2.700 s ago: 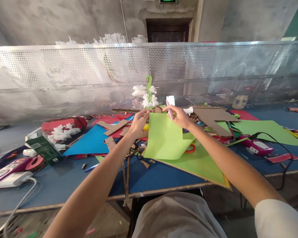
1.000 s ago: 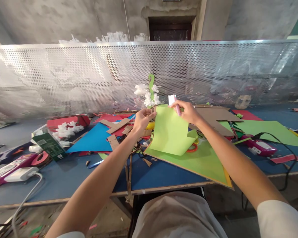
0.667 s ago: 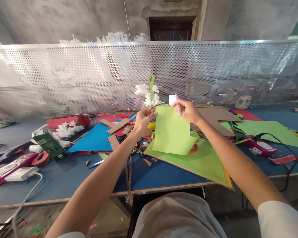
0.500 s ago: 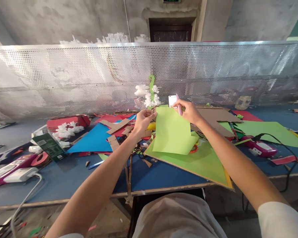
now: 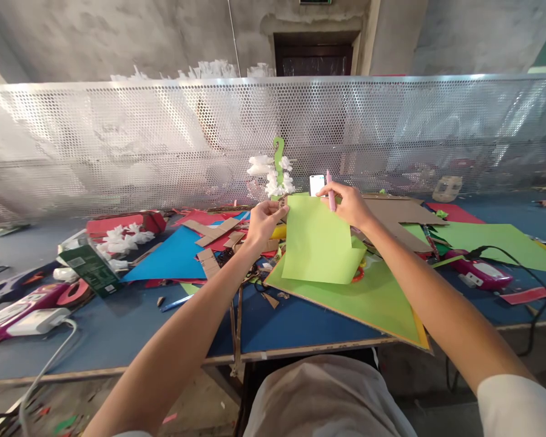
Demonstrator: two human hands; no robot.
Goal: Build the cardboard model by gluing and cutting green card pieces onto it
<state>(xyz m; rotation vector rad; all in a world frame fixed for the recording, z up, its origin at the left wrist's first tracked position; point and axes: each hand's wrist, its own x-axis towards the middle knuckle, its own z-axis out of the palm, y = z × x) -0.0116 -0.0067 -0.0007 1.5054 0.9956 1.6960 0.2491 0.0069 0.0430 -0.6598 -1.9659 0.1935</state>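
Observation:
I hold a light green paper sheet [image 5: 319, 243] upright over the blue table [image 5: 118, 334]. My left hand [image 5: 264, 221] pinches its top left corner. My right hand [image 5: 349, 205] pinches the top right edge and also grips a pink pen [image 5: 330, 193] that points up. The sheet's lower edge curls onto a larger green sheet on cardboard [image 5: 373, 300]. A white paper flower on a green stem [image 5: 275, 173] and a small phone [image 5: 317, 184] stand just behind the sheet.
Blue paper [image 5: 170, 258], red paper and cardboard scraps [image 5: 213, 233] lie to the left with a dark green box [image 5: 88, 267]. Pink glue guns [image 5: 477, 273] [image 5: 13, 309] with cords lie on both sides. A perforated metal screen [image 5: 118, 139] walls the table's far edge.
The green sheet has shifted slightly to the right with both hands. My right hand has turned the pink pen from slanting across the sheet to pointing upward.

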